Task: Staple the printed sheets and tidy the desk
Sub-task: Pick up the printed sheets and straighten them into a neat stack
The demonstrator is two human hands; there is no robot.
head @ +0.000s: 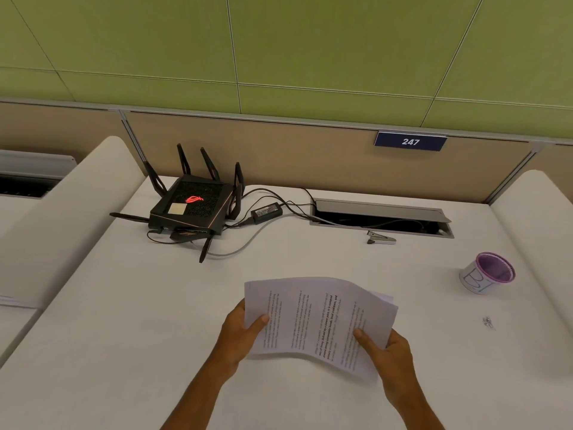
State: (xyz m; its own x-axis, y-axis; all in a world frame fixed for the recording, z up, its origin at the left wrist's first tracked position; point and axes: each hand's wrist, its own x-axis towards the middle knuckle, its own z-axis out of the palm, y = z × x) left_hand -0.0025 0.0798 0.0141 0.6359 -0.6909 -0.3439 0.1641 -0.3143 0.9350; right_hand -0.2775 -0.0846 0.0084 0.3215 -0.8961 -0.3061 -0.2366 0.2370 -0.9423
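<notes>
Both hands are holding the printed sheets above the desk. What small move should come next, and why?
Probably tap the printed sheets on the desk to square them. The left hand and right hand grip opposite sides, yet the far right corner shows edges fanned apart. The stapler lies far off by the cable hatch, so aligning comes first.

One desk (124, 305) carries one router (192, 206), one power adapter (266, 211), one stapler (381, 238) and one cup (488, 273); two hands (left (240, 335), right (392, 352)) share one stack of sheets (319, 318).
</notes>
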